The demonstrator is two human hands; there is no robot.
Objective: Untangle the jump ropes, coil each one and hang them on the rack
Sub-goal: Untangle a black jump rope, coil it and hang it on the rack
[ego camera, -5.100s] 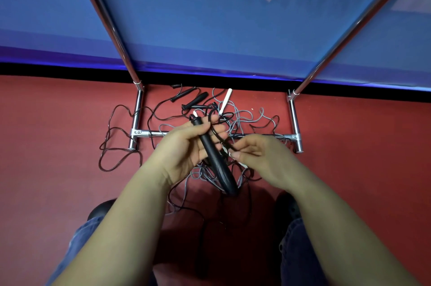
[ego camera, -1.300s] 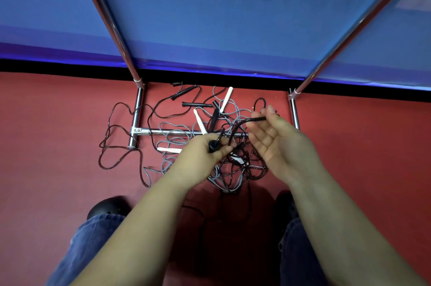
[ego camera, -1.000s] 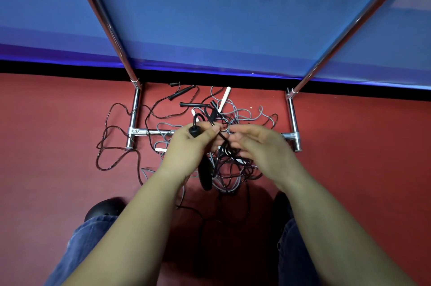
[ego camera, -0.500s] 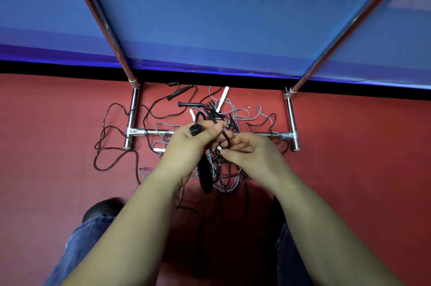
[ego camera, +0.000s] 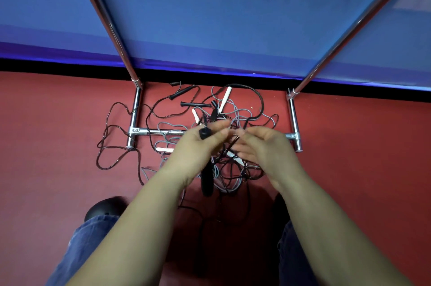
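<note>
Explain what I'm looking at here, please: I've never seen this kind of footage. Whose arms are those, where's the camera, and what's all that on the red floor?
There is no machine here. A camera worn on a person's head looks forward and down at their own two bare arms. The left hand has its grip on a thick black handle, which hangs down below the fist. The right hand is blurred; it seems to be working a thin black cord, though whether it pinches it is unclear. Beneath them, on the red floor, lies a tangle of jump ropes, black and grey, with white handles among them. The chrome bars are the rack's base. Nothing is coiled yet.
</note>
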